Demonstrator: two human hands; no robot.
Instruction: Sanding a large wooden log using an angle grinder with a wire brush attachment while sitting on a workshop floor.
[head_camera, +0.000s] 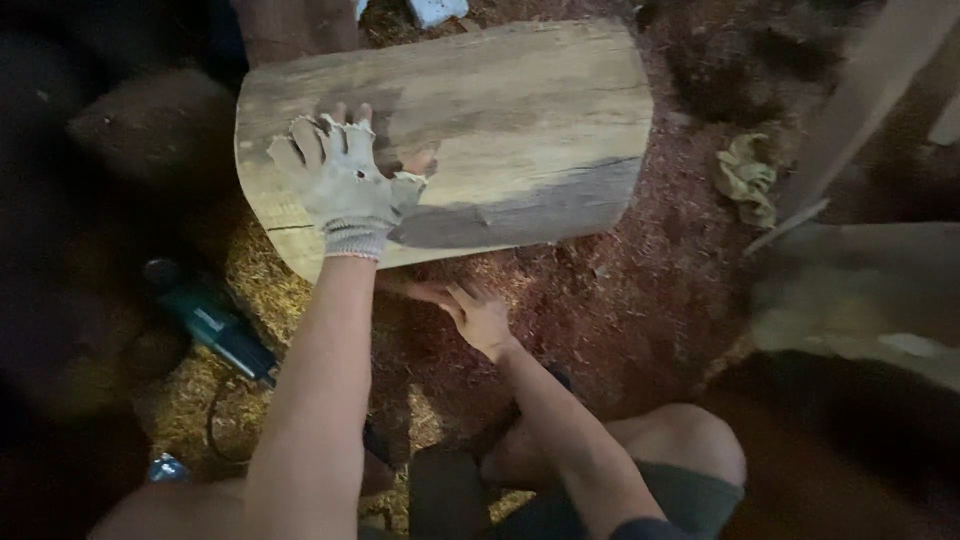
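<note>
A large log lies on its side on the floor, which is covered in reddish sawdust and wood chips. The log's bark is off and its pale surface shows a darker grey band along the lower edge.

The left hand wears a worn, torn grey glove with frayed fingertips. It rests flat on the left part of the log with its fingers spread wide, pressing on the wood rather than gripping anything.

The right hand is bare. It sits low, just beside the underside of the log at the sawdust, fingers stretched out and loosely open, pointing left. It holds nothing; whether the fingertips touch the log cannot be told.

A green power tool with a black cord lies on yellow shavings to the left of the left arm, well apart from both hands. A crumpled yellowish glove lies on the floor to the right of the log. The person's bare knee shows at the bottom.
</note>
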